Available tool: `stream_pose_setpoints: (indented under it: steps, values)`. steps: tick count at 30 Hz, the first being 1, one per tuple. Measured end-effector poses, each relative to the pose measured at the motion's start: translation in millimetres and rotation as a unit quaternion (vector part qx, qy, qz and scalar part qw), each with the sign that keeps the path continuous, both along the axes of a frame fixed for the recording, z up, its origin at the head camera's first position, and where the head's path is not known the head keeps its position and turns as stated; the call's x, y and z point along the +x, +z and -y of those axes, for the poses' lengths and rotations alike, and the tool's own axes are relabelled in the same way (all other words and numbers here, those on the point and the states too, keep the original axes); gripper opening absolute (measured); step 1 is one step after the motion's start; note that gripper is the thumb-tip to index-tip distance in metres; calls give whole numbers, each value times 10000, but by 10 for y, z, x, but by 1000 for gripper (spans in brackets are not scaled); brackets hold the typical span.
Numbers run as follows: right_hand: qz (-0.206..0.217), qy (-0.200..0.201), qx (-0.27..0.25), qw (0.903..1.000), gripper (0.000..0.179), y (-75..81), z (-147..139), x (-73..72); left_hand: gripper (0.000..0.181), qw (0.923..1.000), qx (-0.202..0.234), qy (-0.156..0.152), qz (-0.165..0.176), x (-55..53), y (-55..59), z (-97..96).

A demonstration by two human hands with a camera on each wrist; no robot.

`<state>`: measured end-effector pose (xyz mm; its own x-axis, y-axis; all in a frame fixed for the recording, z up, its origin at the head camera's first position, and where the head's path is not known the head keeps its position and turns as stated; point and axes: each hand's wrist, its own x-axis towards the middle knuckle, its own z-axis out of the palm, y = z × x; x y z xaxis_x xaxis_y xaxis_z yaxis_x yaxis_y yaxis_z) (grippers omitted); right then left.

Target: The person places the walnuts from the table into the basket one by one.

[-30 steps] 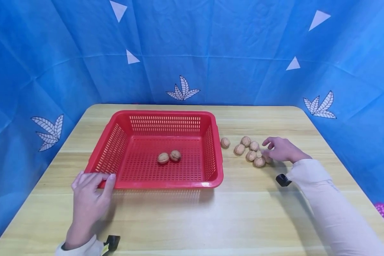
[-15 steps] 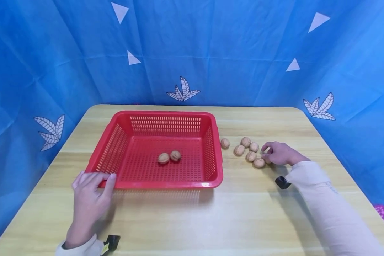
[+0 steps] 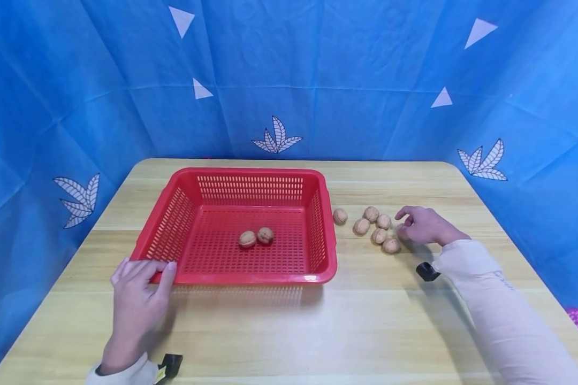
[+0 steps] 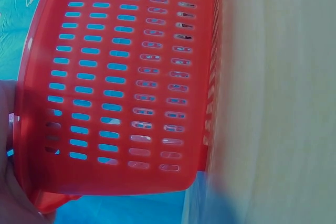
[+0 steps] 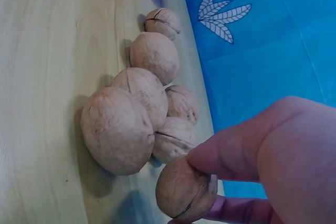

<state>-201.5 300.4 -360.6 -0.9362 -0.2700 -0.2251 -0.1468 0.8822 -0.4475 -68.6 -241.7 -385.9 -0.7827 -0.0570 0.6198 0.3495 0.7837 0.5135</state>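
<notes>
Walnut (image 5: 182, 192): pinched between thumb and fingers of the right hand (image 3: 425, 225), at the right end of the loose nuts. Half a second ago that hand sat slightly nearer, fingers down at this nut; now it is a little farther back with the nut in its grip. Whether the nut is fully off the table (image 3: 250, 331), cannot tell from the head view. Left hand (image 3: 138, 302) grips the near left corner of the red basket (image 3: 250, 278), unchanged. Hands well apart.

Tally: two nuts (image 3: 247, 239) lying in the basket; six loose nuts (image 3: 379, 236) right of it, one just beside its right wall. Means, by my reading: this nut is secured, six on the table unhandled.
</notes>
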Motion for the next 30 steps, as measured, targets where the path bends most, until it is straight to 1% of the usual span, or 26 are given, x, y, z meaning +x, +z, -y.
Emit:
stream_pose_setpoints:
  steps: [8,17,25,30]
  values:
    - [-311,3,-55,9995,35,96,61,-36,17,10000,-1,9,-68,0,-1,-4]
    - [-367,23,-35,9993,36,213,155,-84,19,10000,19,83,25,-4,-6,-4]
    - [-484,17,-65,9988,34,333,284,-117,20,10000,-3,43,-83,-11,-13,-3]
    - [-481,39,-53,9988,33,385,347,-125,19,10000,-16,34,-75,-5,-9,-10]
